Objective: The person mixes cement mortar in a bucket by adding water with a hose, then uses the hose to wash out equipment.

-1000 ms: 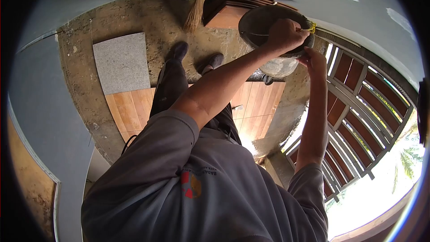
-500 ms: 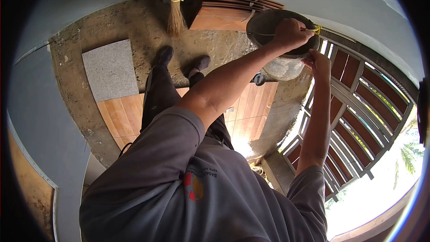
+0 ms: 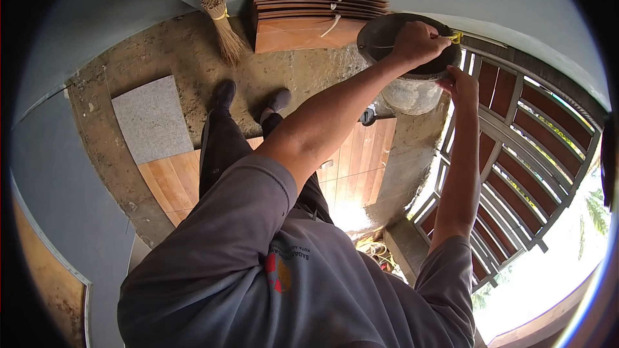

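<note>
A grey bucket (image 3: 412, 96) hangs tilted at the upper right, its dark mouth facing me. My left hand (image 3: 418, 44) is closed over the mouth, its fingertips pinching yellow cord (image 3: 456, 37) at the right rim. A thin handle line crosses the opening to the left of that hand. Lower down, my right hand (image 3: 460, 84) grips the bucket's near right edge with its fingers, some of them hidden behind the wall of the bucket. The inside is too dark to make out.
Stacked brown tiles (image 3: 303, 34) and a stick broom (image 3: 223, 29) stand by the wall. A grey tile (image 3: 152, 119) and wood-look tiles (image 3: 354, 161) lie on the rough floor (image 3: 174, 45) around my feet. A slatted gate (image 3: 516, 154) is at right.
The view has shifted, so the broom and stacked tiles appear farther left. Both hands keep their places at the bucket, with hardly any movement.
</note>
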Motion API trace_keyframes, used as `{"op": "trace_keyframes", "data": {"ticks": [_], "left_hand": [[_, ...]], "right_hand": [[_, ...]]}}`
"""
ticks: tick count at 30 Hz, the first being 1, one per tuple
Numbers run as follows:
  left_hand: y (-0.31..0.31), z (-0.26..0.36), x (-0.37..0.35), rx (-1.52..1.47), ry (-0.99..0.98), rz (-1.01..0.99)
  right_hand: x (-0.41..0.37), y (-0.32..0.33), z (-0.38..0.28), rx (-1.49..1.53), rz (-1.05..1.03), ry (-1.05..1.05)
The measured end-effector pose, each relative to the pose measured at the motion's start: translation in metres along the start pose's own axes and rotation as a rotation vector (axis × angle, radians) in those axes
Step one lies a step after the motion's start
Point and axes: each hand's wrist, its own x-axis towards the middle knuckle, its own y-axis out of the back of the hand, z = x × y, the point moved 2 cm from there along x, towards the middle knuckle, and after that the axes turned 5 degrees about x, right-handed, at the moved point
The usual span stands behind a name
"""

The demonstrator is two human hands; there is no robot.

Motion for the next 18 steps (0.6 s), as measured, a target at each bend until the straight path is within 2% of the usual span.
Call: {"op": "trace_keyframes", "data": {"ticks": [11,18], "left_hand": [[-0.023,-0.011,0.027,-0.010,-0.004,-0.006],[0.006,-0.004,0.008,-0.002,-0.023,0.022]], "right_hand": [[0.034,0.010,-0.010,-0.009,-0.031,0.035],[0.014,-0.013,-0.005,-0.021,-0.026,0.039]]}}
